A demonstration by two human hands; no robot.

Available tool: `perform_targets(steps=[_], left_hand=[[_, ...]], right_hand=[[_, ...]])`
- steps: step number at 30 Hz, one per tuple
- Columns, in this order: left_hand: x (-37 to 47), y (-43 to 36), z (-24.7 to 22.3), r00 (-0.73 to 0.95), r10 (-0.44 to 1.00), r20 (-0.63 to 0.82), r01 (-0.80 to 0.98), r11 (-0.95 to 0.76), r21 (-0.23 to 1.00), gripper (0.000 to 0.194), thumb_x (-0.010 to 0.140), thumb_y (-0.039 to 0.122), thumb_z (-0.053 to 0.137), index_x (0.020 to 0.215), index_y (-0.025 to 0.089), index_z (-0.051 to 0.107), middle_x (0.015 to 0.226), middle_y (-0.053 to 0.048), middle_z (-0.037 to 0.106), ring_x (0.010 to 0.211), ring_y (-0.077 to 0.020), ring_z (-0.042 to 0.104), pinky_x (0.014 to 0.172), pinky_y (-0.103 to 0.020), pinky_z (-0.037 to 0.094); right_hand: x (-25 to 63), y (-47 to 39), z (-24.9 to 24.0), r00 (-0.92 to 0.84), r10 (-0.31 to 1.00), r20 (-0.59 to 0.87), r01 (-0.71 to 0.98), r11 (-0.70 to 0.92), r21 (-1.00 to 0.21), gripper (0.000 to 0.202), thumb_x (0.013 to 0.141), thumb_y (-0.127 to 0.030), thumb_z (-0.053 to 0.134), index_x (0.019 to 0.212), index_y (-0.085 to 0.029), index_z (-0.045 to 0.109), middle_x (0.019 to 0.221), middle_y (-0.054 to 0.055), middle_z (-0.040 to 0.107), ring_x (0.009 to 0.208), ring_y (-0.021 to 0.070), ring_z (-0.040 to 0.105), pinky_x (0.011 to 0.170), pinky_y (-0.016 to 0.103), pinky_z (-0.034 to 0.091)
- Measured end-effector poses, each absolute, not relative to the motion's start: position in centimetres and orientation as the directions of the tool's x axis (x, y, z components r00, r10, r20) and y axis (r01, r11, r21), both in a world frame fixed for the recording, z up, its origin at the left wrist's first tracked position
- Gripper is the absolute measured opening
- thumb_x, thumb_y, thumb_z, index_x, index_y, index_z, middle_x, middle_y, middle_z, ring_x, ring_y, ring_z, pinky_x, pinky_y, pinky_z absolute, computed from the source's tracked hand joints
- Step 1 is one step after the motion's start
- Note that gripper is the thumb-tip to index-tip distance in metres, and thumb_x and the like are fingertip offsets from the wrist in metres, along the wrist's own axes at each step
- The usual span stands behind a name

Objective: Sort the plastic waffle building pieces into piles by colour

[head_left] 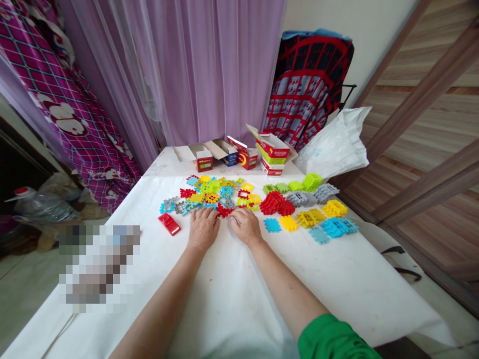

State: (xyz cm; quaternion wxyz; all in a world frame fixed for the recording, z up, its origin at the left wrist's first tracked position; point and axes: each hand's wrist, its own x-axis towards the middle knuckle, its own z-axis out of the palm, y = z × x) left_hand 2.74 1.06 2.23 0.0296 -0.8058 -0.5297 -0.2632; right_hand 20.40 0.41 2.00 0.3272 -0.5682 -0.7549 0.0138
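Note:
My left hand [204,228] rests at the near edge of a mixed heap of plastic notched tiles [211,186], its fingers over the pieces. Beside it, my right hand [245,225] has its fingers curled inward near red tiles [224,211]; what they hold, if anything, is hidden. To the right lie sorted groups: red tiles [272,202], green tiles [312,182], grey tiles [299,199], yellow tiles [335,209] and blue tiles [335,227]. A single blue tile [272,225] and a yellow tile [289,223] lie nearer my right hand.
Open cardboard boxes [204,163] stand along the back of the white-covered table [224,299]. A white bag [333,144] is at the back right. A red plastic object [169,225] lies left of my left hand, with a pixelated area [101,269] farther left.

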Motion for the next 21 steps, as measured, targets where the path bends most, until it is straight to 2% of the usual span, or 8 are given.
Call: perform_targets(steps=[4,7,9,12,15,18,21], left_hand=[[2.2,0.3,2.0,0.292,0.817,0.497,0.851,-0.459,0.255,0.026,0.09,0.027,0.05,0.11,0.023,0.066,0.124,-0.009,0.067,0.119,-0.0287,0.056,0.108,-0.054,0.033],[1.8,0.0,1.7,0.303,0.799,0.519,0.845,-0.477,0.241,0.027,0.088,0.022,0.049,0.109,0.022,0.066,0.123,-0.009,0.067,0.118,-0.0286,0.057,0.106,-0.052,0.037],[1.7,0.0,1.5,0.301,0.791,0.532,0.845,-0.48,0.236,0.027,0.087,0.019,0.049,0.108,0.021,0.066,0.121,-0.009,0.068,0.117,-0.0288,0.058,0.106,-0.052,0.038],[1.7,0.2,1.1,0.295,0.783,0.548,0.842,-0.484,0.239,0.028,0.086,0.017,0.049,0.106,0.021,0.067,0.12,-0.01,0.068,0.115,-0.0288,0.058,0.105,-0.052,0.04],[1.7,0.3,0.9,0.297,0.778,0.554,0.838,-0.49,0.239,0.028,0.085,0.016,0.049,0.105,0.021,0.067,0.119,-0.01,0.069,0.113,-0.0283,0.059,0.104,-0.051,0.041],[1.7,0.4,0.8,0.297,0.78,0.551,0.841,-0.487,0.236,0.029,0.084,0.014,0.049,0.105,0.022,0.067,0.117,-0.009,0.069,0.113,-0.0282,0.06,0.103,-0.05,0.043],[1.7,0.4,0.8,0.29,0.787,0.544,0.844,-0.479,0.243,0.029,0.084,0.014,0.049,0.105,0.022,0.067,0.116,-0.009,0.069,0.113,-0.028,0.06,0.103,-0.05,0.044]], right_hand=[[20.5,0.1,2.1,0.022,0.869,0.494,0.903,0.195,-0.382,0.026,0.09,-0.019,0.048,0.107,-0.016,0.068,0.116,0.011,0.066,0.109,0.0226,0.055,0.101,0.035,0.038],[20.3,0.8,3.2,0.093,0.915,0.392,0.943,0.045,-0.329,0.032,0.092,-0.026,0.049,0.119,-0.014,0.062,0.131,0.015,0.057,0.115,0.0241,0.054,0.1,0.035,0.041],[20.2,1.9,4.6,0.153,0.944,0.293,0.954,-0.063,-0.293,0.034,0.094,-0.03,0.047,0.122,-0.016,0.06,0.134,0.016,0.054,0.111,0.023,0.059,0.093,0.033,0.046],[20.6,4.2,6.7,0.234,0.961,0.146,0.952,-0.196,-0.234,0.033,0.095,-0.028,0.043,0.122,-0.017,0.059,0.126,0.015,0.06,0.102,0.0215,0.065,0.084,0.031,0.049],[21.2,6.5,8.0,0.288,0.957,0.032,0.941,-0.277,-0.192,0.033,0.09,-0.02,0.049,0.12,-0.013,0.062,0.114,0.017,0.067,0.101,0.0236,0.067,0.082,0.031,0.05],[21.6,7.6,8.1,0.29,0.957,-0.017,0.939,-0.287,-0.191,0.03,0.085,-0.022,0.059,0.113,-0.012,0.068,0.102,0.018,0.071,0.099,0.0253,0.069,0.079,0.031,0.052],[21.6,7.7,7.5,0.248,0.969,-0.021,0.947,-0.247,-0.205,0.03,0.083,-0.025,0.063,0.109,-0.013,0.071,0.101,0.02,0.072,0.099,0.0267,0.069,0.079,0.032,0.053]])
